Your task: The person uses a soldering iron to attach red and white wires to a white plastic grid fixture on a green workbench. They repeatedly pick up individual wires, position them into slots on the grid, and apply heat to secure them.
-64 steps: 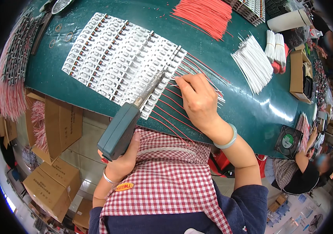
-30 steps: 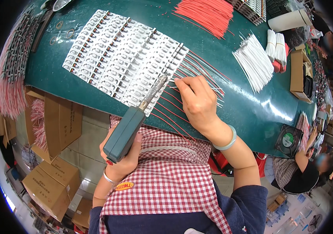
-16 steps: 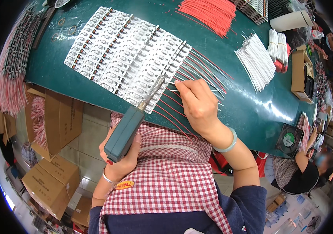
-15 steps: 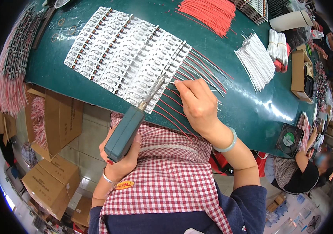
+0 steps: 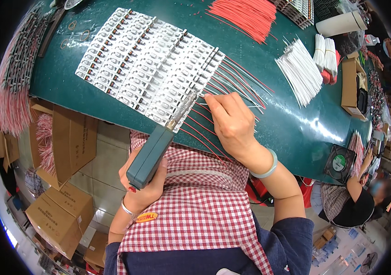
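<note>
My left hand is wrapped round the handle of a dark green soldering gun. Its long metal barrel lies across the right-hand corner of a panel of white parts in rows, with the tip by the panel's right edge. There my right hand pinches the end of a white wire, close to the tip. The exact contact between tip and wire is too small to make out. Several red wires and white ones trail right from the same edge, some passing under my right hand.
A red wire pile and a white wire pile lie beyond on the green table. Bundled wires hang at the left edge. A small fan stands at right, near another person. Cardboard boxes are below left.
The soldering gun has shifted slightly right, bringing its tip nearer the pinched wire end. My right hand has barely moved.
</note>
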Demonstrator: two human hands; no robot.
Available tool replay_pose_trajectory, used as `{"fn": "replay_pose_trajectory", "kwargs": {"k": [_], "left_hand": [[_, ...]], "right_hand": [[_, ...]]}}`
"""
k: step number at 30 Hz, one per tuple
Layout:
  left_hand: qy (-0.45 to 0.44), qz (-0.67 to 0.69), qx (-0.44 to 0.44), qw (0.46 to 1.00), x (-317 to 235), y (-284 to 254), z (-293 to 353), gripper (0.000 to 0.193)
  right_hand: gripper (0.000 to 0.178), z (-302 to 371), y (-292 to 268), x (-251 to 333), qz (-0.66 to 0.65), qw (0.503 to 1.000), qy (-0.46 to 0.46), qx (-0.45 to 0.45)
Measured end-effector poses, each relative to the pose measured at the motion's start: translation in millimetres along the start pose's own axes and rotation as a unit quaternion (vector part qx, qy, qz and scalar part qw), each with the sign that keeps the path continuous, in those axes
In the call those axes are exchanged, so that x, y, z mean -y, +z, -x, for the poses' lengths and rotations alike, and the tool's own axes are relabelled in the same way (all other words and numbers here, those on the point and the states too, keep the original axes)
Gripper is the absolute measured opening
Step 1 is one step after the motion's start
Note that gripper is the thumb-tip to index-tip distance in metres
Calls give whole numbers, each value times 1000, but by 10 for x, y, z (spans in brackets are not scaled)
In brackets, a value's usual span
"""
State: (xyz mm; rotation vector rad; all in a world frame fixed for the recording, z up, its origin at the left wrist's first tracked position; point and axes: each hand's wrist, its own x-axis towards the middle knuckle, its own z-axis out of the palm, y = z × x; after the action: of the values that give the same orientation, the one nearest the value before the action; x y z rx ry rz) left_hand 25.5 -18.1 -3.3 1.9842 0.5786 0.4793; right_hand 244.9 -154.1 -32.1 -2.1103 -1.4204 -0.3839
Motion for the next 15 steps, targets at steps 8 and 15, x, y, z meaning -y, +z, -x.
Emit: {"fn": "replay_pose_trajectory", "kwargs": {"k": [8,15], "left_hand": [[15,-22,15,1000,-31,7,-39,23],[24,-29,8,999,-37,-2,-44,23]], "right_hand": [[28,-11,-6,16,14,1000,-6,2],[28,-10,-1,27,17,1000,-8,3]]}}
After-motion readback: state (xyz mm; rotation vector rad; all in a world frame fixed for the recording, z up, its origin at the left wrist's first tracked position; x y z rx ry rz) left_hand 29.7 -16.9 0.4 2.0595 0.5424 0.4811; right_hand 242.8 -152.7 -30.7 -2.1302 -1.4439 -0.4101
